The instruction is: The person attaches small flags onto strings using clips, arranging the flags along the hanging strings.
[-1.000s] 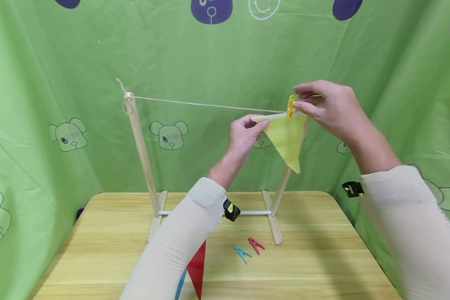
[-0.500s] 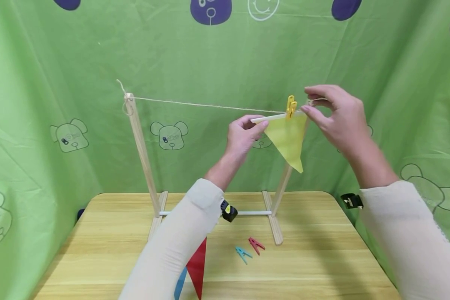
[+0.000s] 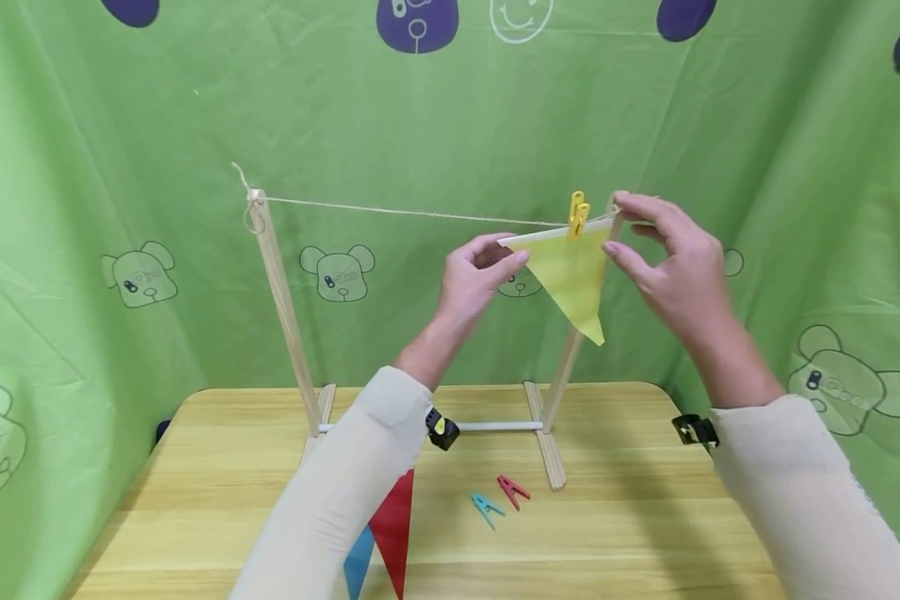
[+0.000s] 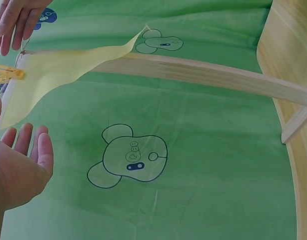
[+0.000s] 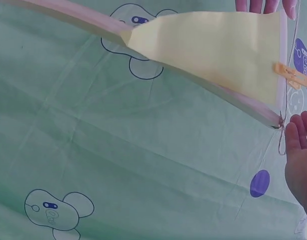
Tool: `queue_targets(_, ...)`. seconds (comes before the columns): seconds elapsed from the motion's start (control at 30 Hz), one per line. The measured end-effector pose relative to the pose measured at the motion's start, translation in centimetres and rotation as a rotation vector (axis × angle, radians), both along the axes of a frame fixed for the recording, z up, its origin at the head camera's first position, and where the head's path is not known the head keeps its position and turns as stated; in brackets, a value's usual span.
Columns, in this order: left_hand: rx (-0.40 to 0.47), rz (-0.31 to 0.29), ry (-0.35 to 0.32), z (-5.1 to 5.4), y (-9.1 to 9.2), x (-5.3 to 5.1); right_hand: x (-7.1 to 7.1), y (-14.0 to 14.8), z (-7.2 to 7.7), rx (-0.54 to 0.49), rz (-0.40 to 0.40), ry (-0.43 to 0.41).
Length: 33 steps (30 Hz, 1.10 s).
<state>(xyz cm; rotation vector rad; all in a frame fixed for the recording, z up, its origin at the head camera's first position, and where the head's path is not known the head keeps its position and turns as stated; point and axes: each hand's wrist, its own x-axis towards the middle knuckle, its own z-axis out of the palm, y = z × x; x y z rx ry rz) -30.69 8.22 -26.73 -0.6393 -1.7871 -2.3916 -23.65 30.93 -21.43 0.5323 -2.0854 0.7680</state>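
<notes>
A yellow triangular flag (image 3: 570,267) hangs from the string (image 3: 405,211) near the right post, its white top edge slanting up to the right. The yellow clothespin (image 3: 578,217) is clamped on that edge and the string. At the flag's left corner is my left hand (image 3: 471,279), thumb in front and fingers behind; the left wrist view shows this hand (image 4: 21,170) with parted fingers beside the cloth. Beside the flag's right corner and the post top, my right hand (image 3: 678,267) has thumb and fingers apart, holding nothing; its fingertips are near the post.
The wooden frame has a left post (image 3: 281,292), a right post (image 3: 566,375) and a white crossbar (image 3: 498,426). On the wooden table lie a blue clothespin (image 3: 487,507), a pink clothespin (image 3: 513,491), a red flag (image 3: 395,525) and a blue flag (image 3: 357,560), partly behind my left sleeve.
My right hand has moved off the yellow clothespin, right and slightly down, its thumb and fingers spreading apart. My left hand has shifted slightly left and loosened at the flag's corner. The clothespin stays clamped.
</notes>
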Motion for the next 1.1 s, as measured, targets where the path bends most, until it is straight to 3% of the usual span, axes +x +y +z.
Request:
queue_targets(0.27, -0.078, -0.002, 0.028, -0.8, -0.9, 0.5, 1.0, -0.5, -1.3, -0.024, 0.039, -0.001)
queue_targets(0.43, -0.079, -0.02, 0.038, -1.4, -1.5, 1.2, 1.7, -0.8, -2.7, -0.047, 0.073, 0.01)
queue_targets(0.67, -0.079, -0.033, 0.02, -2.5, -2.7, 2.3, 2.5, -1.1, -5.2, -0.128, 0.15, 0.029)
queue_targets(0.8, -0.089, -0.017, 0.01, -3.4, -3.7, 2.8, 3.0, -1.2, -6.8, -0.199, 0.234, 0.027)
queue_targets(1.1, -0.102, 0.018, 0.008, -5.4, -6.1, 3.5, 3.5, -1.3, -10.7, -0.241, 0.314, 0.052)
